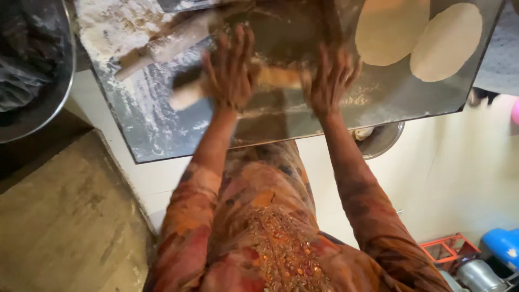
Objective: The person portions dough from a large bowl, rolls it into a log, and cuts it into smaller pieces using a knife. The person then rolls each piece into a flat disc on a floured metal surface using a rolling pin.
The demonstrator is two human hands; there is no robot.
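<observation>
A wooden rolling pin lies across the floured metal worktop. My left hand presses flat on its left part, fingers spread. My right hand presses flat on its right part in the same way. The dough under the pin is blurred and mostly hidden by my hands. Two flat round dough discs lie side by side at the worktop's far right.
A second rolling pin rests in a flour pile at the far left. A big metal bowl stands left of the worktop. A small steel bowl peeks from under its near edge. Red crate and blue container sit on the floor.
</observation>
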